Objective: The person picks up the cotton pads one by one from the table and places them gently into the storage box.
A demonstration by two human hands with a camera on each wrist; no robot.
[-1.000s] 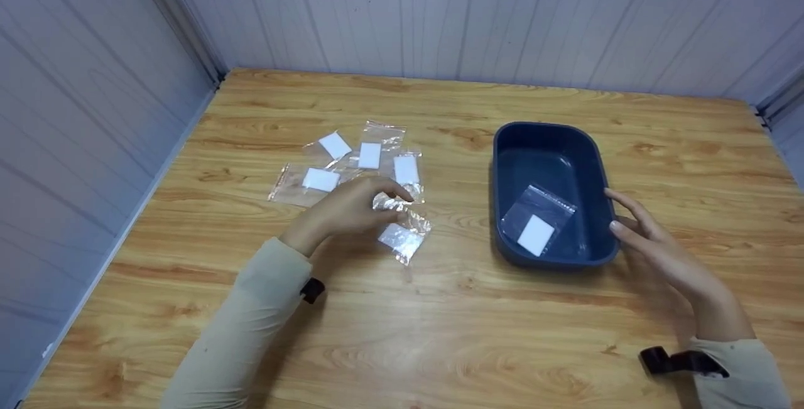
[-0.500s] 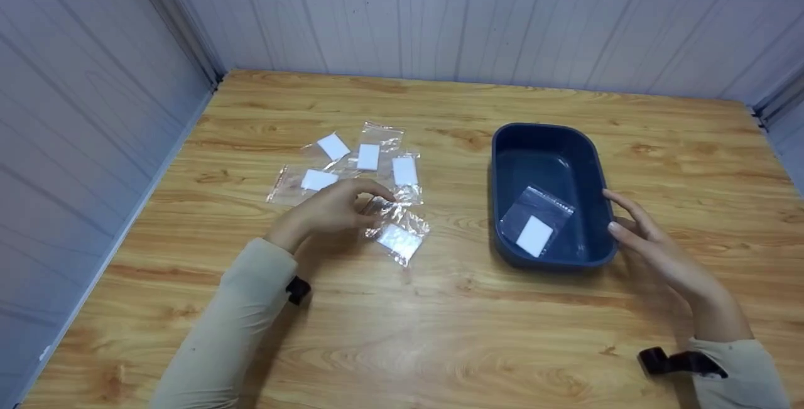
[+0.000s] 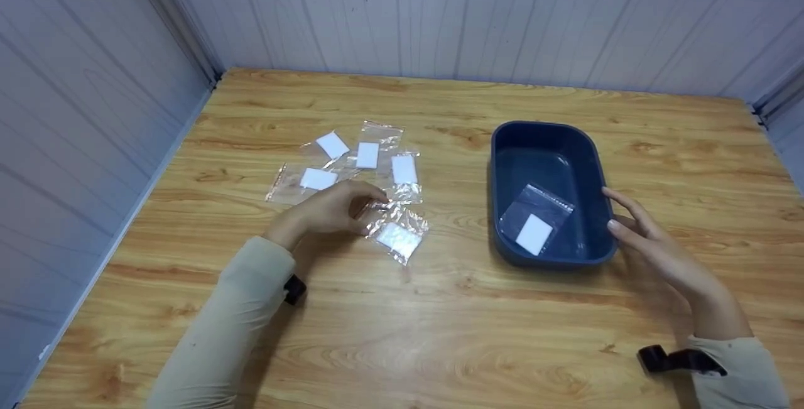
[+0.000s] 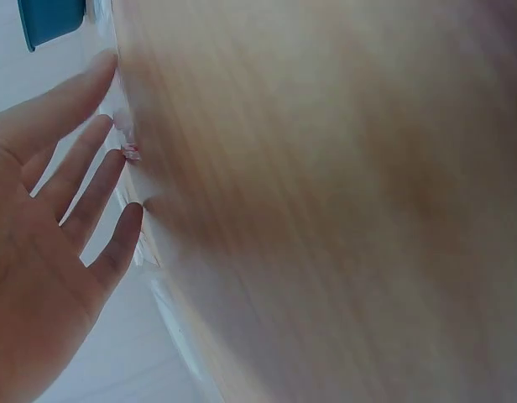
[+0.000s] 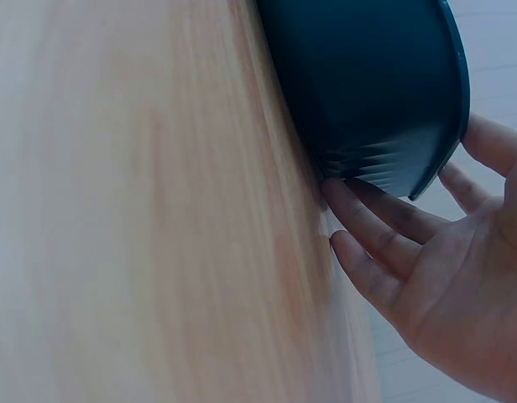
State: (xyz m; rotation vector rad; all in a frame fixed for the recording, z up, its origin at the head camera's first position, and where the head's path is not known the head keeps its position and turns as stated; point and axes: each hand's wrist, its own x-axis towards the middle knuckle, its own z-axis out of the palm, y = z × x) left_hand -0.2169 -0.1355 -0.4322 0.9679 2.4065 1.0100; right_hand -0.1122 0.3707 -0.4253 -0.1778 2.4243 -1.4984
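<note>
My left hand [image 3: 330, 208] hovers low at the left end of a clear zip bag [image 3: 399, 240] with a white card inside. Its thumb and fingers stand apart in the left wrist view, the fingertips close to the tabletop; whether they touch the plastic is hard to tell. On the right, my right hand [image 3: 666, 264] rests its fingertips against the outer right side of a dark blue tub [image 3: 534, 164], its fingers fairly straight in the right wrist view. One zip bag with a white card [image 3: 534, 234] lies inside the tub, near its front left.
Several more clear bags with white cards lie overlapping beyond my left hand, among them one card at the back [image 3: 368, 155] and another at the left [image 3: 319, 178]. The wooden table [image 3: 440, 333] ends at panelled walls behind and to the left.
My left hand has shifted slightly left, from over the nearest bag to its left edge. The right hand and the tub have stayed in place.
</note>
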